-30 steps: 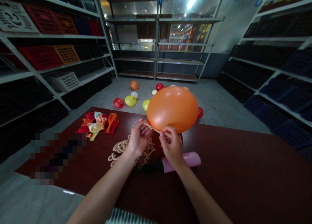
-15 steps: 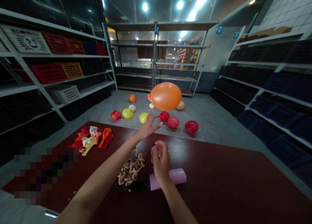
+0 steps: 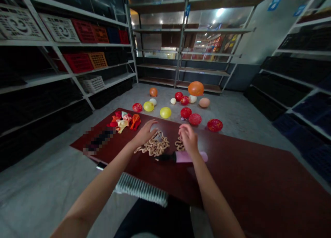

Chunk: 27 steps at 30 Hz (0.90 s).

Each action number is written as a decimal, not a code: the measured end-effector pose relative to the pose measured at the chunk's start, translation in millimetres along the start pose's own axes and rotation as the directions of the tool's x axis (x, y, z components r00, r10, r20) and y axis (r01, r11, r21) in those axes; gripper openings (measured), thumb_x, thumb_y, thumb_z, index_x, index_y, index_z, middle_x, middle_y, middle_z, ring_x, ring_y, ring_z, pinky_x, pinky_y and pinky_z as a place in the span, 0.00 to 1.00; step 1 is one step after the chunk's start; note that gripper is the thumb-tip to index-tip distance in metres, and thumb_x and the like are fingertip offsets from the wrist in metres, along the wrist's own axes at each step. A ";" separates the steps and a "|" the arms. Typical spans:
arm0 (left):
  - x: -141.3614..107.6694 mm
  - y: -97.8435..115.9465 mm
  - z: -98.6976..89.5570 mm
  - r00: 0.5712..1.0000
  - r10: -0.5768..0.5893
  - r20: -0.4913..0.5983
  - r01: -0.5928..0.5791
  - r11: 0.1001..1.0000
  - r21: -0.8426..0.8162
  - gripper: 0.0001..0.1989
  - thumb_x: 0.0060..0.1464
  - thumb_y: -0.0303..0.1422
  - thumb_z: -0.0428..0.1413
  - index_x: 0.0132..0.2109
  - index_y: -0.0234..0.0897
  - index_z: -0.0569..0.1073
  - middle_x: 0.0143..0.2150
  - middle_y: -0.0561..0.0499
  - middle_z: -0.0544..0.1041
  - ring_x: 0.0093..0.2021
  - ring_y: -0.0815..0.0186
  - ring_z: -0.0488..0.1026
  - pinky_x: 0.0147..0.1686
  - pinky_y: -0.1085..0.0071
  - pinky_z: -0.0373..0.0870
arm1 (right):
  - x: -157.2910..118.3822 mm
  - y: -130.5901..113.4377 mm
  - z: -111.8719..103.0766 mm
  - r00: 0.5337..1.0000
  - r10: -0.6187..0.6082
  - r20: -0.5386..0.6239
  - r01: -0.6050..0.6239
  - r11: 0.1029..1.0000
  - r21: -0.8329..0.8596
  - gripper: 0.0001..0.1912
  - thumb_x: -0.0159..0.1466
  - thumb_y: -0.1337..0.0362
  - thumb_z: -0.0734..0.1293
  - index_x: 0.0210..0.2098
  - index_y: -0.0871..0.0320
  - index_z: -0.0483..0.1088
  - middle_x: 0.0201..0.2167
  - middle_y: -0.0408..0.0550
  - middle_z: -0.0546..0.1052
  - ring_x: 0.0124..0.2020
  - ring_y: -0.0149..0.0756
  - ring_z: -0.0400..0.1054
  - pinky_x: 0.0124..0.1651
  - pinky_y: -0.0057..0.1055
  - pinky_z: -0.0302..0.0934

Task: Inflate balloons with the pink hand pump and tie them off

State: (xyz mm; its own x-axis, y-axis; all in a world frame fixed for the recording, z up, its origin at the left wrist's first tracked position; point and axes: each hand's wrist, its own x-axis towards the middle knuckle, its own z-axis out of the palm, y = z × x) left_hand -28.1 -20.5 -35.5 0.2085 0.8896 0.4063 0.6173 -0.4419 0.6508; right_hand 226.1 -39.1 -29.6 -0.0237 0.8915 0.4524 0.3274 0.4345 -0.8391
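Observation:
My left hand is above the table beside a heap of tan, twisted pieces, its fingers apart with nothing in them. My right hand has curled fingers above a smaller group of the same tan pieces; whether it holds anything is hidden. Below it lies a pink pump with a black nozzle end pointing left. A pile of uninflated balloons lies at the table's far left. Beyond the table, an orange balloon appears above the floor.
The dark red table extends right. Several inflated balloons, among them a yellow one and a red one, rest on the floor. Shelves with crates stand left. A ribbed pale object is at the table's near edge.
The orange balloon has moved away over the floor and looks smaller. My left hand has drawn back from it toward the tan heap. The view has tilted down.

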 end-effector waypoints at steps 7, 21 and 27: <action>-98.1 -40.2 -18.9 0.953 -0.260 -0.157 0.248 0.964 -0.094 0.16 0.63 0.32 0.52 0.55 0.33 0.72 0.56 0.39 0.75 0.56 0.56 0.73 0.60 0.57 0.67 | -41.9 -11.2 -27.8 0.950 -0.079 0.301 0.221 0.852 -0.474 0.15 0.67 0.54 0.61 0.46 0.54 0.73 0.45 0.52 0.80 0.44 0.43 0.74 0.49 0.40 0.65; -42.5 -100.5 -38.3 0.854 -0.353 -0.382 0.404 0.913 0.060 0.19 0.59 0.25 0.57 0.57 0.28 0.71 0.57 0.32 0.73 0.59 0.50 0.70 0.59 0.55 0.65 | -102.6 -14.6 -5.6 0.938 0.039 0.346 0.284 0.489 -0.825 0.26 0.65 0.48 0.64 0.54 0.59 0.73 0.49 0.59 0.80 0.49 0.56 0.73 0.49 0.46 0.63; -22.1 -108.1 -35.6 0.829 -0.404 -0.386 0.438 0.899 -0.001 0.04 0.56 0.25 0.61 0.39 0.30 0.78 0.50 0.35 0.76 0.55 0.51 0.72 0.59 0.58 0.64 | -84.6 -49.9 17.5 0.883 0.383 0.272 -0.073 0.684 -0.725 0.31 0.62 0.39 0.62 0.54 0.52 0.75 0.45 0.55 0.82 0.44 0.54 0.76 0.41 0.40 0.65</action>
State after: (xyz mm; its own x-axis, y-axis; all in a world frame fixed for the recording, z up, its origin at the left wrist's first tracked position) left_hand -126.4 3.4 -92.0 -0.3692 0.8719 0.3217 0.6458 -0.0082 0.7635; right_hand 195.3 -134.0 -31.3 -0.1524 0.9883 -0.0041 0.9110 0.1388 -0.3883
